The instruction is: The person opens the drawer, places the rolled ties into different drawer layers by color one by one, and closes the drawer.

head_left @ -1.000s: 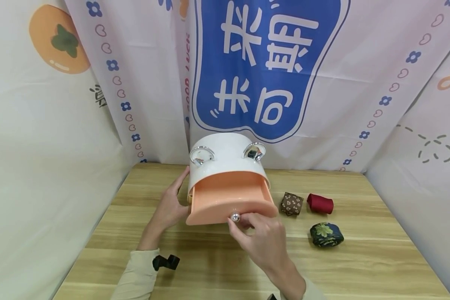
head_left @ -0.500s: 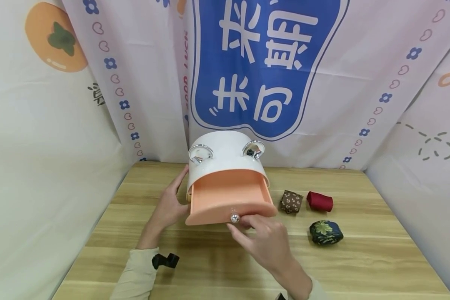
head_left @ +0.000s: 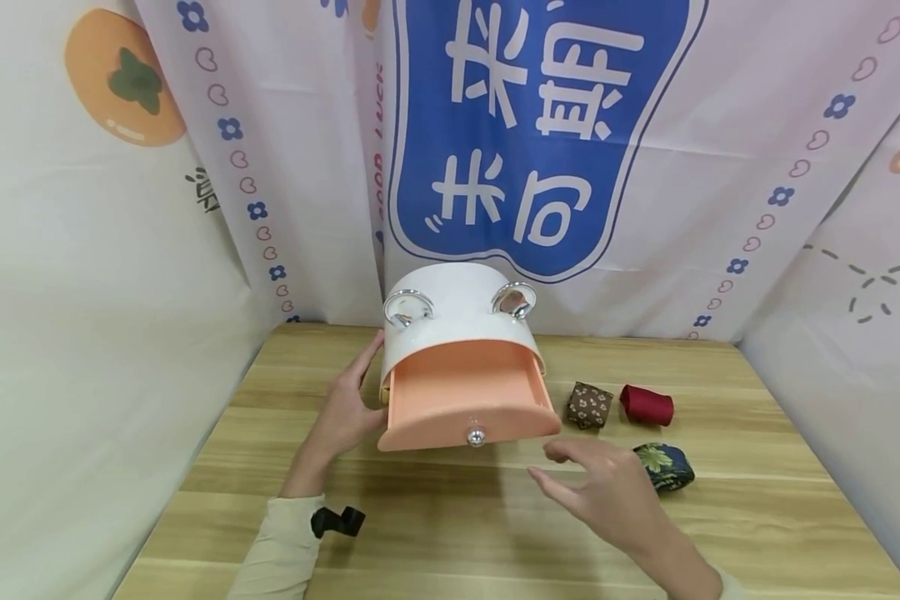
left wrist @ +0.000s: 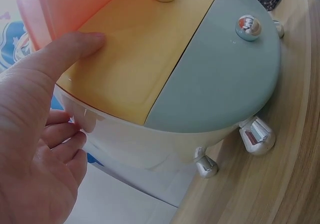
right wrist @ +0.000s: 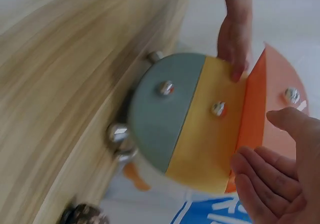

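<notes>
A small white drawer cabinet [head_left: 457, 321] with two round silver ears stands at the back of the table. Its top peach drawer [head_left: 465, 387] is pulled out and looks bare inside, with a silver knob [head_left: 476, 437] on its front. My left hand [head_left: 343, 418] holds the cabinet's left side, the thumb pressing on the yellow drawer front [left wrist: 130, 54] and the fingers along the side wall. My right hand [head_left: 613, 496] is in the air, fingers loosely bent, holding nothing. It partly covers a rolled dark necktie [head_left: 666, 467] with green leaves.
A rolled brown patterned necktie [head_left: 590, 406] and a rolled red necktie [head_left: 647, 405] lie right of the cabinet. Below the yellow drawer is a grey-green drawer [left wrist: 215, 79], also closed. Printed cloth [head_left: 330, 167] hangs behind the wooden table [head_left: 450, 533] and at both sides.
My right hand has let go of the silver knob and moved right, towards the dark rolled necktie. The drawer stays out, and my left hand keeps its place on the cabinet.
</notes>
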`<state>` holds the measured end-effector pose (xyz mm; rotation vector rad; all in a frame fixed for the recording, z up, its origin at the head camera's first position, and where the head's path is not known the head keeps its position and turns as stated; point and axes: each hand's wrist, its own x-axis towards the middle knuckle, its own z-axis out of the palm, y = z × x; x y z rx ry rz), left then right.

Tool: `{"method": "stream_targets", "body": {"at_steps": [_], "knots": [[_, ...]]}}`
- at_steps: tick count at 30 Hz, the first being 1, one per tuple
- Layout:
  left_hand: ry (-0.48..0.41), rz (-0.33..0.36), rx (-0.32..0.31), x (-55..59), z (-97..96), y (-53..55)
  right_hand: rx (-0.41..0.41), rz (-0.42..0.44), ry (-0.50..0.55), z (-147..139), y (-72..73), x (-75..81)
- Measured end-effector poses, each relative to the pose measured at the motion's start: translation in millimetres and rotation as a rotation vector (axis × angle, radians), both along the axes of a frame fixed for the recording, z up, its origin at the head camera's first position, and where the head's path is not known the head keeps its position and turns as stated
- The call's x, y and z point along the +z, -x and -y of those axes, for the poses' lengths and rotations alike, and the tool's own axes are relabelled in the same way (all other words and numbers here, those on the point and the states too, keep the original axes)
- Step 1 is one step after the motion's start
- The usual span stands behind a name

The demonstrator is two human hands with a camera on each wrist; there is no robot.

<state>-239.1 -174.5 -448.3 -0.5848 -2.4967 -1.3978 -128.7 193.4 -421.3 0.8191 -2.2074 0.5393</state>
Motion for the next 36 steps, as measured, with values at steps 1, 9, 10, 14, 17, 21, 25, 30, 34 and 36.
{"method": "stream_targets", "body": {"at_steps": [1, 9, 10, 14, 17, 21, 25, 30, 34, 36], "knots": [[0.000, 0.003, 0.001, -0.1, 0.1, -0.3, -0.012, 0.027, -0.011, -6.7, -0.1, -0.5], [-0.011, 0.006, 0.003, 0.3, 1.8, -1.9, -0.084, 0.179, -0.065, -60.4, 14.7, 5.8], [-0.014, 0.007, 0.003, 0.4, 2.2, -2.0, -0.088, 0.189, -0.066, -67.4, 18.2, 7.6], [-0.012, 0.010, 0.007, 0.9, 3.2, -2.4, -0.099, 0.232, -0.093, -95.8, 32.7, 13.2], [-0.005, 0.010, 0.009, 1.0, 3.1, -2.6, -0.101, 0.276, -0.120, -115.9, 42.4, 13.7], [-0.005, 0.002, 0.008, 0.7, 2.8, -2.6, -0.124, 0.343, -0.154, -139.6, 55.0, 10.6], [-0.005, -0.007, 0.006, 0.0, 2.8, -2.4, -0.166, 0.439, -0.156, -161.9, 67.2, 5.0], [-0.011, -0.014, -0.001, -0.5, 2.2, -1.1, -0.205, 0.569, -0.144, -185.2, 80.7, -7.5], [-0.009, -0.008, -0.001, 0.0, 1.2, -0.4, -0.223, 0.638, -0.146, -199.2, 90.4, -22.1], [-0.006, -0.001, 0.003, 0.3, 1.0, -0.4, -0.231, 0.665, -0.147, -204.9, 94.7, -29.8]]}}
